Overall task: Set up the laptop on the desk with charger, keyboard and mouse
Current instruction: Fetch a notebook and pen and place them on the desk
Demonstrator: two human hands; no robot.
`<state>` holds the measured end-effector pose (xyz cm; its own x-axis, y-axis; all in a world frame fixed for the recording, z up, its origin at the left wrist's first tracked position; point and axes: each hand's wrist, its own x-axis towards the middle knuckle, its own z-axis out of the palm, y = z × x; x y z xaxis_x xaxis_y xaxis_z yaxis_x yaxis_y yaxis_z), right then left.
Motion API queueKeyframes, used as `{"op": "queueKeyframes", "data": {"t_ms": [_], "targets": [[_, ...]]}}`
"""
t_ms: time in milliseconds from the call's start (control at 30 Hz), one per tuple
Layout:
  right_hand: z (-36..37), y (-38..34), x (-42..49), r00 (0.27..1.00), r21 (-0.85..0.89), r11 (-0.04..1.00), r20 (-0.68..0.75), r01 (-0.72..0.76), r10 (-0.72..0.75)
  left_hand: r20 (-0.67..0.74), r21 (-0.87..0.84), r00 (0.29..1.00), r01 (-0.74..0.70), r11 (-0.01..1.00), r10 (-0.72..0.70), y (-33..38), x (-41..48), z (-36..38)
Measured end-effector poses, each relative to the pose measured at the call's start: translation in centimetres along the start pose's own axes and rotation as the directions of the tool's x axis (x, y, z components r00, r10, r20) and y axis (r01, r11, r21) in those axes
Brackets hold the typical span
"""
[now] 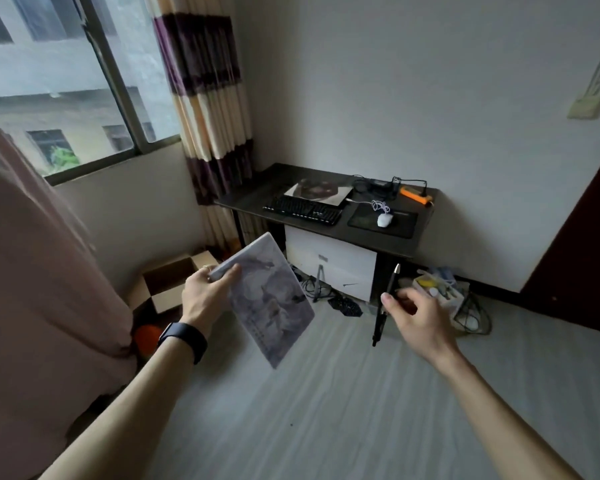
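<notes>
Closed laptop (pixel 321 191) on the surface (pixel 250 195), both hands carrying other things.
The laptop lies shut near the rear edge, with the keyboard (pixel 302 210) just in front, the mouse (pixel 384 220) on its pad (pixel 361 221) toward the right edge, and the charger (pixel 378 184) at the rear right corner. The left hand (pixel 205 296) pinches a thin book (pixel 271 299) by its corner. The fingers of the right hand (pixel 420 317) grip a black pen (pixel 387 299). This looks like clearing; next both need setting down before opening the laptop and plugging it in.

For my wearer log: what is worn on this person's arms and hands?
No sleeves or gloves are in view. The left wrist carries a black smartwatch on a black band. The left hand shows a thin ring on one finger. The right hand wears nothing visible.
</notes>
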<state>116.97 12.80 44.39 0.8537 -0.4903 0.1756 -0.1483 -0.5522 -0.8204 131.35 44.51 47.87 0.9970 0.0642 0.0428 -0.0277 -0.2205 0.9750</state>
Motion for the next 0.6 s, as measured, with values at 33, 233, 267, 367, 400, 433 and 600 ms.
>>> {"op": "queueKeyframes", "data": {"t_ms": [33,233,267,367,400,433,600], "targets": [[1.3,0.3,2.2,1.000,-0.001,1.000,0.011,-0.015,0.015,0.010,-0.011,1.000,0.005,1.000,-0.005,-0.4,2.5,0.7],[10.9,1.8,18.0,0.994,0.029,0.999,0.100,-0.043,0.039,0.044,-0.057,0.994,0.103,0.993,-0.101,-3.7,18.7,4.2],[12.3,1.5,20.6,0.991,0.031,0.998,0.124,-0.047,0.043,0.039,-0.067,0.993,0.115,0.991,-0.113,-4.0,21.0,4.6],[17.7,0.2,29.5,0.981,0.024,0.999,0.192,-0.029,0.024,-0.019,-0.089,0.991,0.128,0.988,-0.131,-4.6,28.6,5.7],[20.0,-0.3,32.7,0.975,0.020,1.000,0.222,-0.023,0.018,-0.043,-0.094,0.989,0.140,0.986,-0.144,-5.0,31.6,5.8],[21.6,-1.0,34.9,0.969,0.016,1.000,0.247,-0.017,0.012,-0.063,-0.099,0.985,0.151,0.984,-0.158,-5.2,33.7,5.8],[30.8,-3.4,46.5,0.944,0.007,1.000,0.329,0.016,-0.017,-0.127,-0.112,0.970,0.191,0.975,-0.205,-8.0,46.9,5.5]]}}
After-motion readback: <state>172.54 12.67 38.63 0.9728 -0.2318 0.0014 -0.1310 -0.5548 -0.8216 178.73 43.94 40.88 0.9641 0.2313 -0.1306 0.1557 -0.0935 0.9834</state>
